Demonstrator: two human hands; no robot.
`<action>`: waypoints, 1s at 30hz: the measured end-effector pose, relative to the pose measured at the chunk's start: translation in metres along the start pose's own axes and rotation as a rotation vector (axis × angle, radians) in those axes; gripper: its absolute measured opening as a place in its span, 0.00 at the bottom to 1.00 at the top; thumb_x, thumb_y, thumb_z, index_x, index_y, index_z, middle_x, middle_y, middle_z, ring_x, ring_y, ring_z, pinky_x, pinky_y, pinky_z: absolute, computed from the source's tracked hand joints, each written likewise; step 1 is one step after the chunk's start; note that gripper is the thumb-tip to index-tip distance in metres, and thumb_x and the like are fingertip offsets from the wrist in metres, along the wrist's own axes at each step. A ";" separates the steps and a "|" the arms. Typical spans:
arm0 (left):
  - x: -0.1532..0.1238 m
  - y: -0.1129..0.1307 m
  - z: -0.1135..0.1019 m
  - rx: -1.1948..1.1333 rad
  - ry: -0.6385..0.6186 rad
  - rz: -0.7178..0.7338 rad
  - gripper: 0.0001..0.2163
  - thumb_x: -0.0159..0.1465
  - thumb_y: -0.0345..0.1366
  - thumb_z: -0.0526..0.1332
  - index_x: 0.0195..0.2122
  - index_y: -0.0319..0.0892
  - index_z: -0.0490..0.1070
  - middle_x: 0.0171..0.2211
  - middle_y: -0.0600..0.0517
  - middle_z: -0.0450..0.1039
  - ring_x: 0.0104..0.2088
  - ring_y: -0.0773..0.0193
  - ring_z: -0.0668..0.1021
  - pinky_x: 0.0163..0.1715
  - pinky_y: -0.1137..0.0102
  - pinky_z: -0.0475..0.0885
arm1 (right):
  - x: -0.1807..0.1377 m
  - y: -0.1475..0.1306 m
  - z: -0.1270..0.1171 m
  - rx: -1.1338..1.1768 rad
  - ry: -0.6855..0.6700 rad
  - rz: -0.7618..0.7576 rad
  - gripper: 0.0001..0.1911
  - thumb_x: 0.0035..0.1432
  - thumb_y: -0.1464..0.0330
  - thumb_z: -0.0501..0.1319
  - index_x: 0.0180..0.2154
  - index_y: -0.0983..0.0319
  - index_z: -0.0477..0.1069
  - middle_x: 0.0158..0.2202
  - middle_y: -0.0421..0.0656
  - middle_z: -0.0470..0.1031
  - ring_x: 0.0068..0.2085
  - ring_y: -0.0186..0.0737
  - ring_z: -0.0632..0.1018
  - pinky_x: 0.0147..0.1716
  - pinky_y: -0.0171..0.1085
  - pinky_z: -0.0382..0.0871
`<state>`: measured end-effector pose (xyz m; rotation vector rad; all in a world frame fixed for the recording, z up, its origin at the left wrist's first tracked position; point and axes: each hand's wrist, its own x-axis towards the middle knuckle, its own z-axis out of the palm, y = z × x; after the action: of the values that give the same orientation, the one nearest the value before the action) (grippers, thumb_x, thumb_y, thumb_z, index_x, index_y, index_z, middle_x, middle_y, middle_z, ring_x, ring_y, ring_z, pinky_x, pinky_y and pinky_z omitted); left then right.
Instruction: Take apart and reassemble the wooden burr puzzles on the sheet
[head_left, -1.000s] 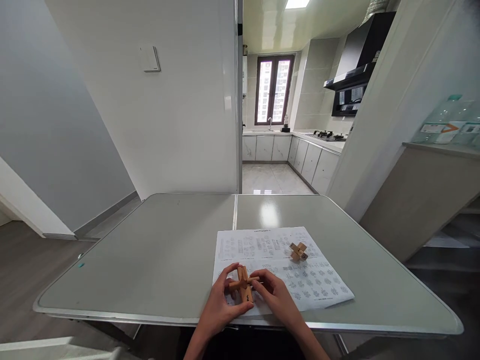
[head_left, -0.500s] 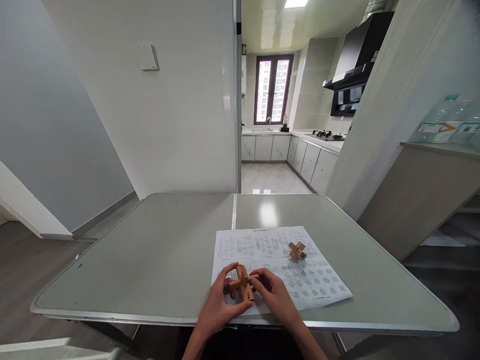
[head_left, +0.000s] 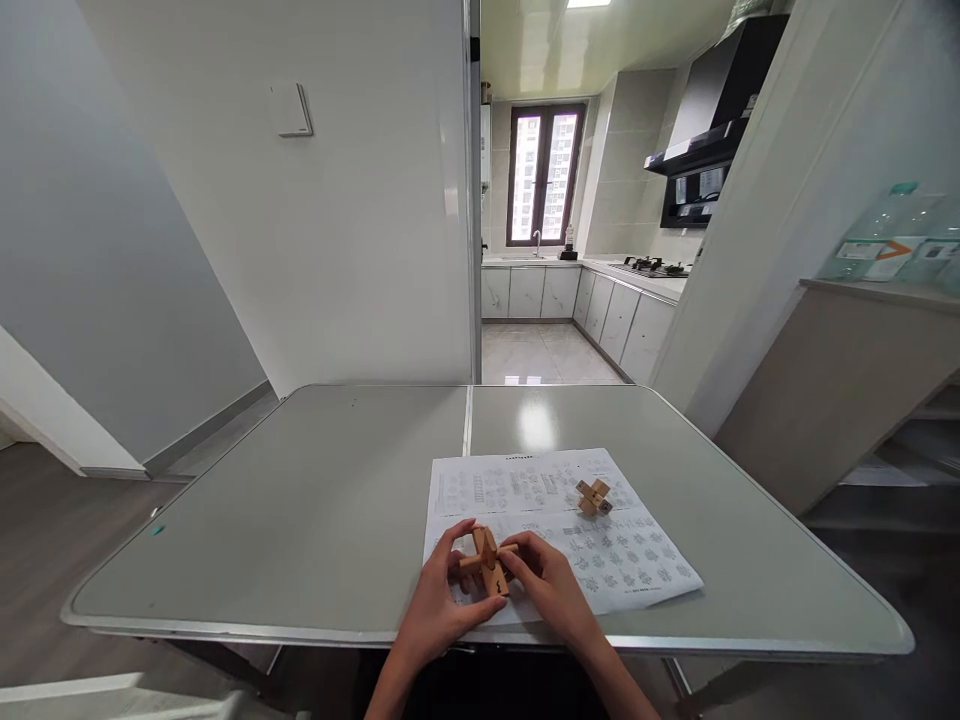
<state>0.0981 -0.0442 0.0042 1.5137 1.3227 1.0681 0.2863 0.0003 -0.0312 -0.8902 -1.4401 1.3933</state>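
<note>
Between my two hands is a wooden burr puzzle (head_left: 489,562) of crossed orange-brown sticks, with a dark mark on the stick nearest me. My left hand (head_left: 442,600) grips it from the left, thumb at its near end and index finger at its far end. From the right, my right hand (head_left: 551,590) pinches a stick that sticks out sideways. Beneath them lies a printed instruction sheet (head_left: 637,560) with rows of small diagrams. A second, paler wooden burr puzzle (head_left: 594,498) rests on the sheet, beyond my right hand.
The grey-green folding table (head_left: 300,520) has a metal rim and a centre seam. A small teal bit (head_left: 157,530) lies near its left edge. Large plastic bottles (head_left: 885,240) stand on a cabinet at the right. Past the table, a doorway opens onto a kitchen.
The view has tilted down very slightly. Both hands keep nearly the same hold on the puzzle, and nothing else has visibly moved.
</note>
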 end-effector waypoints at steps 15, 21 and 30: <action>-0.001 -0.009 0.001 0.082 0.007 0.031 0.40 0.55 0.37 0.75 0.67 0.51 0.58 0.52 0.47 0.75 0.44 0.57 0.80 0.51 0.58 0.75 | 0.000 -0.003 -0.001 -0.009 0.011 0.005 0.21 0.62 0.48 0.65 0.41 0.60 0.75 0.37 0.45 0.82 0.40 0.47 0.82 0.42 0.41 0.75; -0.004 -0.005 0.001 0.159 0.044 0.088 0.40 0.55 0.37 0.74 0.66 0.53 0.56 0.47 0.51 0.75 0.41 0.59 0.79 0.45 0.61 0.77 | -0.002 -0.009 -0.001 -0.007 -0.025 -0.018 0.18 0.65 0.51 0.64 0.44 0.58 0.76 0.42 0.46 0.82 0.46 0.49 0.82 0.49 0.44 0.75; -0.006 -0.007 0.009 0.279 0.170 0.272 0.36 0.58 0.32 0.71 0.64 0.57 0.57 0.63 0.47 0.62 0.40 0.62 0.78 0.36 0.64 0.80 | -0.010 -0.018 0.005 -0.152 0.028 -0.218 0.15 0.67 0.60 0.62 0.53 0.56 0.71 0.56 0.48 0.74 0.54 0.49 0.78 0.55 0.47 0.75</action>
<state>0.1039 -0.0503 -0.0057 1.8854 1.4587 1.2447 0.2868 -0.0130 -0.0143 -0.8170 -1.5871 1.1182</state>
